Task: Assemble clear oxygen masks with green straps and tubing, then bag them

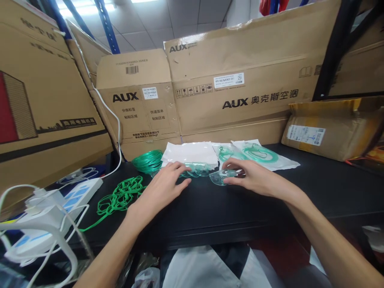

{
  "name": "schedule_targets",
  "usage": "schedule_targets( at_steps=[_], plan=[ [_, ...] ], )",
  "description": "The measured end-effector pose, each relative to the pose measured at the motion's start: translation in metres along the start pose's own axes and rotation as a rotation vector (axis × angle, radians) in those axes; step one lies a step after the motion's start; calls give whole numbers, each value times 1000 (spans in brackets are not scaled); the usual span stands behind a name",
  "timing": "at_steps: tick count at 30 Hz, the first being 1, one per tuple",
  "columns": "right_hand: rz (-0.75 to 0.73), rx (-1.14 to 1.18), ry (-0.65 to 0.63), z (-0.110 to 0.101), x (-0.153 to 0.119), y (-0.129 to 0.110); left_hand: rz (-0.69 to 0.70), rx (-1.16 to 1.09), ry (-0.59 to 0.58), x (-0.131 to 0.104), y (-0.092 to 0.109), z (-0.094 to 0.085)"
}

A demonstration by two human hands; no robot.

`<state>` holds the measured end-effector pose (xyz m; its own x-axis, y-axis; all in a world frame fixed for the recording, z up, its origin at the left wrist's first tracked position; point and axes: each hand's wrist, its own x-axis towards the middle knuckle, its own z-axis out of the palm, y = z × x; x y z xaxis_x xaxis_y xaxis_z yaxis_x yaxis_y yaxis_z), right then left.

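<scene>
My right hand grips a clear, green-tinted plastic mask between thumb and fingers, just above the black table. My left hand has its thumb and fingers apart, with nothing visible between them; its fingertips are beside a row of similar clear masks. Behind that row lie white paper sheets. Coiled green tubing is behind my left hand, and a tangle of green elastic cord lies to its left. Packaged green tubing rests behind my right hand.
The black table has AUX cardboard panels standing along its back. A taped carton sits at the right rear. On the left are a white power strip, plugs and loose white cables.
</scene>
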<state>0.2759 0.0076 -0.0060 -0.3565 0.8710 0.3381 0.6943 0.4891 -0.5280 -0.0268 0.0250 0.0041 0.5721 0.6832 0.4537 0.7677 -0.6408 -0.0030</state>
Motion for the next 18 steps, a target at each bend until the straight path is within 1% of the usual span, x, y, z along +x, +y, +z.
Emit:
schedule_targets(
  at_steps=[3,5,7,9,12,18],
  plan=[
    [-61,13,52,1,14,-1,54,23,41,27,-6,11],
    [-96,-7,71,0,27,-2,69,13,23,39,-14,17],
    [-112,-25,80,-3,42,-2,79,-15,-14,47,-23,22],
    [-122,-42,86,-4,55,-2,90,-42,-33,50,-30,26],
    [-137,-67,90,-2,70,-1,88,-61,-30,50,-37,29],
    [-151,-89,12,13,79,4,78,-77,-34,49,-38,29]
  ],
)
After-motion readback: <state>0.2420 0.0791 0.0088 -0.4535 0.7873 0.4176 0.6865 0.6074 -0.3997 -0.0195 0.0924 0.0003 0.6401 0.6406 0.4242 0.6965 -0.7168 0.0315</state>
